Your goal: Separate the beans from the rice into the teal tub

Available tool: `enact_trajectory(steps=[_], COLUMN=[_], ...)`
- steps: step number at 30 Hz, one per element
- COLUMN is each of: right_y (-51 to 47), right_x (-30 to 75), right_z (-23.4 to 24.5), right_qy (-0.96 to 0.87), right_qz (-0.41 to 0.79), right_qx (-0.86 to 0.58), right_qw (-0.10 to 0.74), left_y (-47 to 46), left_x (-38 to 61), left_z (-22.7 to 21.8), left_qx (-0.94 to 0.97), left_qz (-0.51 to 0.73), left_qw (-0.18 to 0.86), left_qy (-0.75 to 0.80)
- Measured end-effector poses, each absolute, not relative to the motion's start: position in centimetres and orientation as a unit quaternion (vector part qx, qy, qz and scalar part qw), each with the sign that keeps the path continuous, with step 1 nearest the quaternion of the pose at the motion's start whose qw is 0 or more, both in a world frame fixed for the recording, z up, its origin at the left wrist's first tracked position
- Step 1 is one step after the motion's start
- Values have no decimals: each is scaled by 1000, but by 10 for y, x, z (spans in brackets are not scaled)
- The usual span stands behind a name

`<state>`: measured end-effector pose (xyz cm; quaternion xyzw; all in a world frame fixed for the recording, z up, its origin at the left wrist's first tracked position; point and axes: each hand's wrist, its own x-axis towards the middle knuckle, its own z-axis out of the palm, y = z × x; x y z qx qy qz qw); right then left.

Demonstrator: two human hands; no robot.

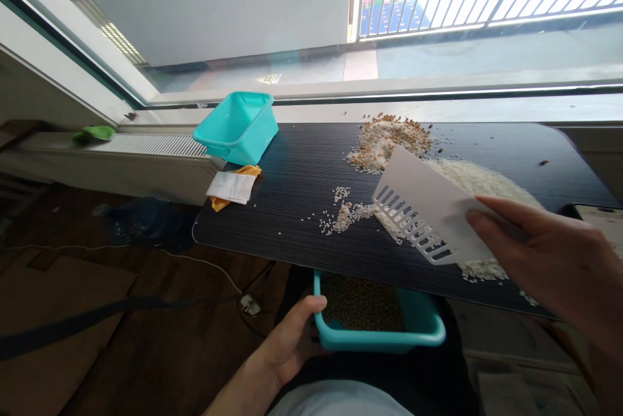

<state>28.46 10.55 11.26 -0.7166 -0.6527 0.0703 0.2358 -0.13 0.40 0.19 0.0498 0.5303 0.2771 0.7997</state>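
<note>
My right hand (pixel 549 254) is closed round the handle of a white slotted scoop (pixel 428 208), held tilted over the dark table. Under and behind the scoop lies a large heap of white rice (pixel 487 182). Farther back sits a pile of rice mixed with brown grains (pixel 389 140). A small scatter of rice (pixel 348 216) lies left of the scoop's slotted edge. Below the table's front edge, my left hand (pixel 292 331) grips the left rim of a turquoise bin (pixel 374 340). Small brownish-green grains (pixel 363 302) cover much of its bottom.
On the table's (pixel 302 169) left end stands another turquoise bin (pixel 238 124), beside a white folded tissue (pixel 231 187) on an orange cloth (pixel 221 204). A phone (pixel 601 221) lies at the right edge. The window runs behind; a radiator (pixel 160 143) is at left.
</note>
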Motion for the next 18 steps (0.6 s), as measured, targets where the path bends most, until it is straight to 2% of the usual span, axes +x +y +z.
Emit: enact_trajectory(steps=[6, 18], right_y=[105, 105], right_x=[282, 282], right_z=[119, 123], right_qy=[-639, -624], right_qz=[126, 153], right_qx=[-719, -724], right_qw=[242, 252], left_y=[5, 5], left_x=[-2, -1], left_z=[2, 4], left_qx=[53, 49], left_qz=[270, 271], left_qw=[798, 800], left_qy=[536, 534])
